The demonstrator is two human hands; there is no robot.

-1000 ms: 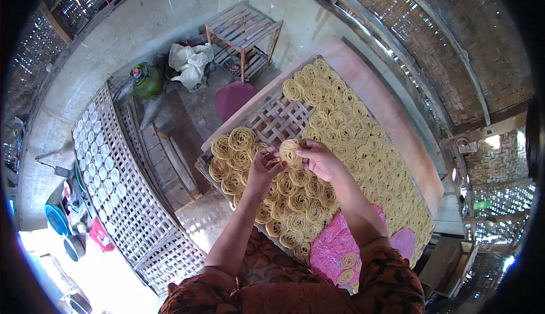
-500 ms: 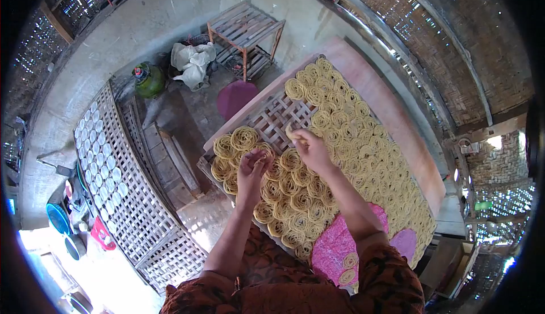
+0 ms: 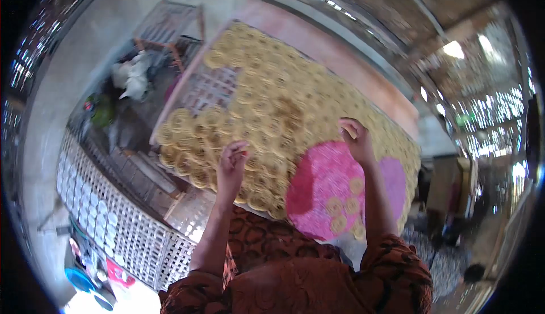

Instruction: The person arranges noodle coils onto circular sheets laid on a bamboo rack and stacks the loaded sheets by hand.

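My left hand (image 3: 231, 163) is over the coiled noodle nests (image 3: 261, 144) on the woven rack, its fingers loosely bent and apart, with nothing visible between them. Farther right, my right hand (image 3: 356, 138) hovers by the upper right edge of a round pink sheet (image 3: 318, 183). Its fingers curl with a gap to the thumb; motion blurs it, and no nest shows in it. Several loose nests (image 3: 335, 205) lie on the sheet's lower right part. A purple round piece (image 3: 392, 186) is partly hidden behind my right forearm.
Bare lattice (image 3: 210, 87) shows at the rack's upper left. Another woven rack (image 3: 136, 223) with pale discs stands at the left. Behind are a wooden stand (image 3: 170, 24), a white sack (image 3: 135, 78) and a green gas cylinder (image 3: 102, 111). A pink board (image 3: 340, 58) runs along the far side.
The view has swung to the right. My hands have moved apart, the right one away from the bare lattice to beside the pink sheet. The nest seen between my hands earlier is no longer in them.
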